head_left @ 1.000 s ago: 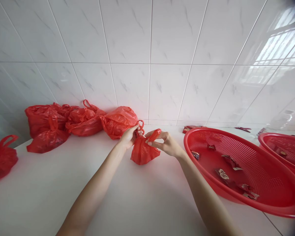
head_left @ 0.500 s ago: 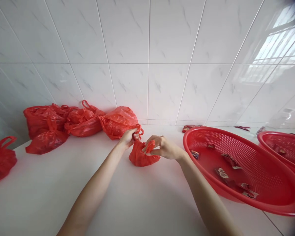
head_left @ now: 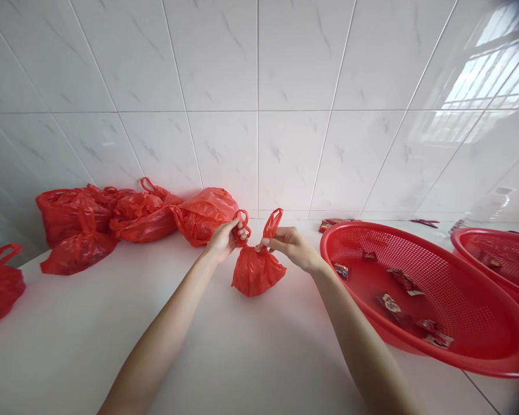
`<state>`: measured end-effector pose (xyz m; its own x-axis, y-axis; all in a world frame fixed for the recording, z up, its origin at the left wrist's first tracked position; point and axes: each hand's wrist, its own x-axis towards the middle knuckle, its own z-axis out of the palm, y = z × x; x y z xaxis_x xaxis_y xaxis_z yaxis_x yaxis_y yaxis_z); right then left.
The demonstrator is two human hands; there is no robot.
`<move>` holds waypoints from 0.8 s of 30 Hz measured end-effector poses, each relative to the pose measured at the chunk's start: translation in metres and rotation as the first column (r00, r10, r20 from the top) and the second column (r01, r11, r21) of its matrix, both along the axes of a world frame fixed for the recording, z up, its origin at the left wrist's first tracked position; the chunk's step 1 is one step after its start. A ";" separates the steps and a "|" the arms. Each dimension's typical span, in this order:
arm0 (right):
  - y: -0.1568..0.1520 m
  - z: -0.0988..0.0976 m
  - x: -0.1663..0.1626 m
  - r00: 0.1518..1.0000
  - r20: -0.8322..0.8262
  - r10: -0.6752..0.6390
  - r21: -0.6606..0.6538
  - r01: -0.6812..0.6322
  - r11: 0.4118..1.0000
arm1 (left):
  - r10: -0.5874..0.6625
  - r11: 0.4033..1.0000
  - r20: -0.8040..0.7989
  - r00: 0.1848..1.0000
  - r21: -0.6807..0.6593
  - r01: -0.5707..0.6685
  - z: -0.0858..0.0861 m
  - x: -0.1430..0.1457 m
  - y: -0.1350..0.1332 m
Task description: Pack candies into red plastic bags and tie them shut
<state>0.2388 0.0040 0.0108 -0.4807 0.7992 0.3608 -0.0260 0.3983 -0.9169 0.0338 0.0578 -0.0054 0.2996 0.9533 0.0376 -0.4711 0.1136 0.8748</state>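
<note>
A small red plastic bag [head_left: 258, 272] stands on the white counter [head_left: 225, 346] near the tiled wall. My left hand [head_left: 222, 239] pinches its left handle loop, which sticks up by my fingers. My right hand [head_left: 290, 246] pinches the right handle loop, also held upright. The two loops are apart above the bag's gathered neck. Both hands are closed on the handles.
Several tied red bags [head_left: 108, 216] lie along the wall at the left, with another [head_left: 0, 282] at the far left edge. A big red perforated basket [head_left: 424, 294] with small wrapped packets sits at the right, a second basket [head_left: 497, 259] behind it. Loose packets [head_left: 331, 223] lie by the wall.
The bag was squashed down under my hands half a second ago. Now both handle loops are pulled up and apart, and the bag stands taller.
</note>
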 end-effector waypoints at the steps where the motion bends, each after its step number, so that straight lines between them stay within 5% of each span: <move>1: 0.001 0.000 -0.001 1.000 0.009 -0.023 -0.002 0.023 1.000 | -0.004 1.000 0.008 1.000 0.011 0.004 0.004 0.001 -0.003; 10: 0.001 -0.007 -0.009 0.992 0.113 -0.048 -0.021 0.051 0.998 | -0.019 0.999 0.124 0.992 0.051 0.013 0.022 0.017 -0.029; 18: -0.005 -0.003 -0.015 0.995 0.080 -0.067 -0.017 0.068 0.998 | -0.015 0.946 -0.227 0.974 0.313 0.088 0.024 0.028 -0.050; 24: -0.005 -0.004 -0.014 0.995 0.064 -0.071 -0.031 0.073 0.997 | 0.073 0.936 -0.241 0.968 0.351 0.017 0.023 0.029 -0.051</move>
